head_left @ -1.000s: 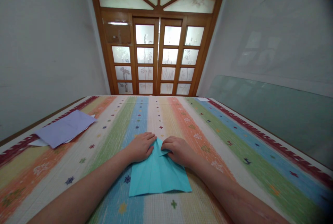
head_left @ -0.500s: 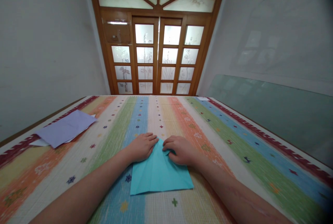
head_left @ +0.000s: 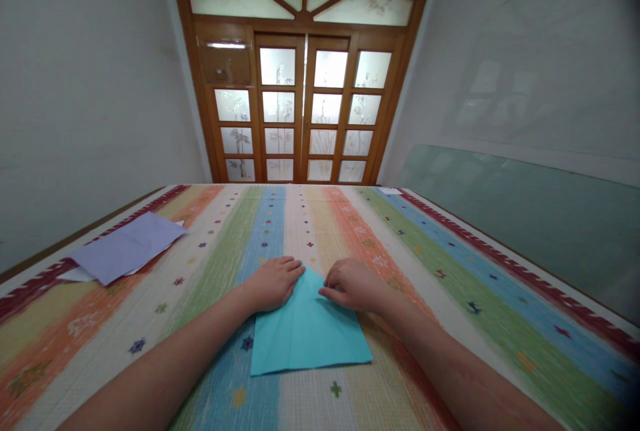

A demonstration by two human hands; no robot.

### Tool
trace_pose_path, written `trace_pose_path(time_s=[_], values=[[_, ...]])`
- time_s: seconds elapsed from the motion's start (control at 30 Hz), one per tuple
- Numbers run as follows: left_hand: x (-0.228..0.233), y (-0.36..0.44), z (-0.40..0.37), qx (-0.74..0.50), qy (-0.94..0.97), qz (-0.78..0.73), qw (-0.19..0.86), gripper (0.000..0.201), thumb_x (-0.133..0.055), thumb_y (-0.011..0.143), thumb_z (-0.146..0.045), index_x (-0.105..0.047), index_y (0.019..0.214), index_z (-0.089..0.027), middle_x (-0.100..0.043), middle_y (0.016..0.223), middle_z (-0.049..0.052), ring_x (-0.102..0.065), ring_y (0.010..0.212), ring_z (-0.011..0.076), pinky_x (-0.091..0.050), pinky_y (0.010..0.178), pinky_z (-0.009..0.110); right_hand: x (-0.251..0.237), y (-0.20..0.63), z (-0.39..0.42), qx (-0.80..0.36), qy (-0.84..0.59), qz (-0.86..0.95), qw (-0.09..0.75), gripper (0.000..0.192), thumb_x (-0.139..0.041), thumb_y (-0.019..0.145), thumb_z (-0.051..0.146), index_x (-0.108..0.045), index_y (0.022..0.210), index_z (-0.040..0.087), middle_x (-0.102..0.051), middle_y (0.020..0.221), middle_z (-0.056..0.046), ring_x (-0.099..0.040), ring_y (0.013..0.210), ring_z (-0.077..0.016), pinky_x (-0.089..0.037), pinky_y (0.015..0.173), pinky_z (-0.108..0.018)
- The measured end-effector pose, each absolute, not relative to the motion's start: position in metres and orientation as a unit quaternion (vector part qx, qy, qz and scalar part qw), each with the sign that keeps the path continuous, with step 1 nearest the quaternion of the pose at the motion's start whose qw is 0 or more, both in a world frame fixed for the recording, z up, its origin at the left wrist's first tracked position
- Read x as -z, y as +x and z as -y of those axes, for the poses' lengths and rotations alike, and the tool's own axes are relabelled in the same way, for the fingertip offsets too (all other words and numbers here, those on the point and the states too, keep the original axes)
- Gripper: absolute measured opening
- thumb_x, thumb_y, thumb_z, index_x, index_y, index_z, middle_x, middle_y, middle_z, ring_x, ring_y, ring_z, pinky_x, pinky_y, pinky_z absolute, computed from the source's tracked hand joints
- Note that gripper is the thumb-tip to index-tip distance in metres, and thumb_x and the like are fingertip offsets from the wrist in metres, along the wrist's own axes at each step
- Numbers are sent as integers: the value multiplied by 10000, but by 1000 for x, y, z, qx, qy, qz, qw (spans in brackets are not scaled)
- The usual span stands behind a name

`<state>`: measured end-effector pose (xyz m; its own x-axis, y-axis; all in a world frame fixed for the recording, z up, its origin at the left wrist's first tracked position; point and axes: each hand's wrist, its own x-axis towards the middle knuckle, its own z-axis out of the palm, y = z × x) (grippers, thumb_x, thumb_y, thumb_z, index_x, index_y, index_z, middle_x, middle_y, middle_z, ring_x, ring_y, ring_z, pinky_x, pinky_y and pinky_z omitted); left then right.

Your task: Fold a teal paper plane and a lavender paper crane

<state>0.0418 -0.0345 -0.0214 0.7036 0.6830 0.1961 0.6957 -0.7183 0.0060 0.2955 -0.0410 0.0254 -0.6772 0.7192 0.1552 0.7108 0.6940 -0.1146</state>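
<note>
Both hands were down on the turquoise paper (head_left: 307, 334), which lay flat on the striped tablecloth (head_left: 450, 284) close to the person. The left hand (head_left: 273, 282) pressed palm-down on its upper left fold, fingers together and stretched toward the paper's pointed tip. The right hand (head_left: 354, 284) sat on the upper right edge, fingertips curled and pinched against the fold (whether they gripped a flap, I could not tell). A lilac sheet (head_left: 125, 247) lay well apart at far left.

folded paper (head_left: 307, 334): turquoise | sheets (head_left: 125, 247): lilac (white beneath) | table cloth (head_left: 320, 224): multicoloured stripes, small star motifs
</note>
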Motion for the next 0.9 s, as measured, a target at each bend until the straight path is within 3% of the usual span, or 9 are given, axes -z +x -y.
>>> trace_pose_path(time_s=[0.2,0.57,0.8,0.9], values=[[20,42,36,94,-922,374,31,452,-409,969,-288,-483,1405,-196,-524,1441,104,-484,1313,256,-338,1095,417,-30,295,45,6,-424,905,19,346,-559,891,418,-789,742,206,-759,736,-111,-677,612,-207,-383,565,-286],[18,43,37,98,-920,378,24,446,-392,971,-291,-494,1397,-205,-528,1436,101,-487,1307,252,-330,1097,421,-46,299,62,34,-491,870,-10,354,-662,807,465,-763,665,156,-711,627,-155,-685,560,-270,-397,503,-303],[16,44,39,98,-919,381,34,443,-395,968,-279,-484,1396,-207,-541,1421,95,-487,1305,245,-333,1090,400,-33,298,40,58,-532,841,79,347,-518,925,394,-740,760,186,-746,777,-135,-695,694,-259,-381,549,-300],[16,45,39,94,-919,382,33,448,-398,968,-286,-474,1402,-208,-526,1432,105,-475,1316,247,-332,1088,405,-26,297,36,42,-543,832,105,322,-509,934,435,-738,891,214,-749,820,-105,-695,746,-248,-388,578,-288]])
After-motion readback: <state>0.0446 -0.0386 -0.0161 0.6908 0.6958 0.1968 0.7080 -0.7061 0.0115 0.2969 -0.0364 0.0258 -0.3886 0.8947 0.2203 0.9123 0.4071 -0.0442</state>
